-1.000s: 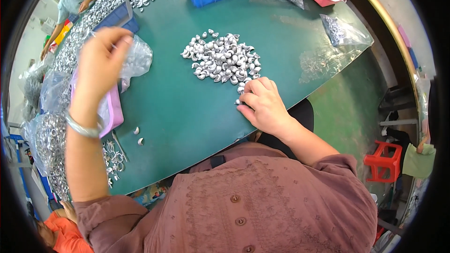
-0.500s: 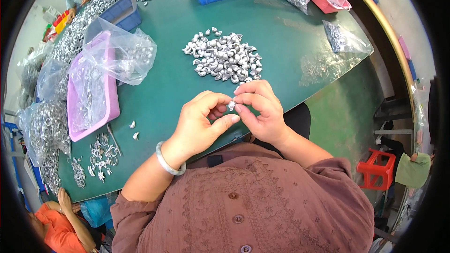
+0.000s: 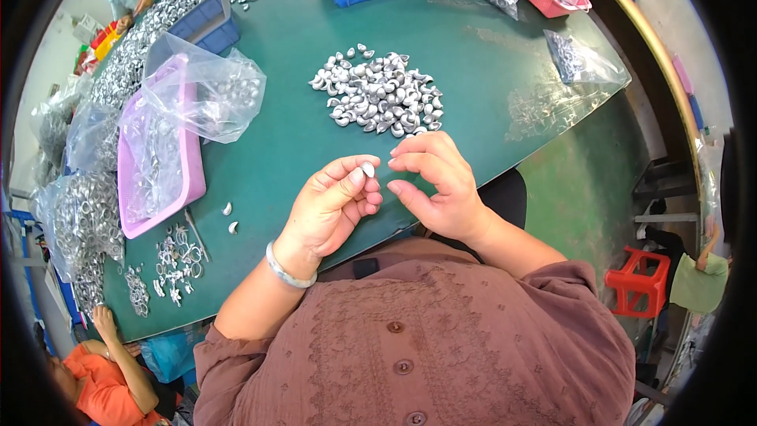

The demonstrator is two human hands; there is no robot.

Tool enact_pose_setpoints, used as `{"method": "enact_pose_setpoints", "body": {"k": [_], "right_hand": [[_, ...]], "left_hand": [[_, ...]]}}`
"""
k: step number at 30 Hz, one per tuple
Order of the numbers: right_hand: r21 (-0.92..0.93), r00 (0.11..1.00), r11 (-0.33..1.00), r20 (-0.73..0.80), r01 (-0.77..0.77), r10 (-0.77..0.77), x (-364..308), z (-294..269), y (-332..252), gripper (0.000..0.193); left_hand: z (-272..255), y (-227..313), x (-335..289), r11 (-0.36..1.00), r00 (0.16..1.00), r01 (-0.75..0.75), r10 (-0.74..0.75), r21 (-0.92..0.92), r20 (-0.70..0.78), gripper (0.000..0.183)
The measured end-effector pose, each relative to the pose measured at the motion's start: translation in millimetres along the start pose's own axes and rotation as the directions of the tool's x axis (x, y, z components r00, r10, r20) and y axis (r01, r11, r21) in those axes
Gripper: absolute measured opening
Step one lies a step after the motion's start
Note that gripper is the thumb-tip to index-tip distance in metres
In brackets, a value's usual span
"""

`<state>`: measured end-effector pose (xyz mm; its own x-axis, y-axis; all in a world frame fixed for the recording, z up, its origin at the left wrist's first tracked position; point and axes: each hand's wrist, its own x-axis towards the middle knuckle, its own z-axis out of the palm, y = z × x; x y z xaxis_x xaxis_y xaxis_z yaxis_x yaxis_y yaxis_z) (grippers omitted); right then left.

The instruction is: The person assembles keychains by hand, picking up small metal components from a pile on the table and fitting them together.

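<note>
Green table (image 3: pixel 489 55) with silver metal pieces (image 3: pixel 382 99); crowded workshop around

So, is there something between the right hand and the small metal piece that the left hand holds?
Nothing visible. The left hand pinches the small metal piece at its fingertips, and the right hand is just beside it, with only a narrow open gap between.

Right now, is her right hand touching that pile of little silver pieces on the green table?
Apart. The head view shows the right hand raised near the left hand, with bare green table between it and the pile.
</note>
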<state>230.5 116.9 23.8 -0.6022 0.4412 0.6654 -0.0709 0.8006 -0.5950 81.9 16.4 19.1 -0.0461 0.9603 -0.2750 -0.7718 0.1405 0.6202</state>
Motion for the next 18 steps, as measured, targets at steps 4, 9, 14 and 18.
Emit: {"method": "enact_pose_setpoints", "body": {"k": [4, 9, 14, 18], "right_hand": [[-0.016, 1.0, 1.0, 0.0, 0.004, -0.004, -3, -4, 7, 0.022], [-0.108, 0.995, 0.992, 0.068, -0.065, 0.073, -7, -10, 14, 0.022], [-0.268, 0.952, 0.958, 0.251, -0.106, 0.176, -13, -22, 21, 0.027], [-0.294, 0.925, 0.943, 0.291, -0.156, 0.244, -15, -28, 23, 0.03]], "left_hand": [[-5, -1, 1, 0.998, 0.999, 0.025, -0.023, -0.056, 0.032, 0.018], [-13, -4, 2, 0.988, 0.993, 0.051, -0.035, -0.145, 0.115, 0.019], [-14, -4, 1, 0.983, 0.992, 0.059, -0.038, -0.176, 0.118, 0.019], [-15, -3, 1, 0.979, 0.994, 0.07, -0.053, -0.192, 0.096, 0.019]]}}
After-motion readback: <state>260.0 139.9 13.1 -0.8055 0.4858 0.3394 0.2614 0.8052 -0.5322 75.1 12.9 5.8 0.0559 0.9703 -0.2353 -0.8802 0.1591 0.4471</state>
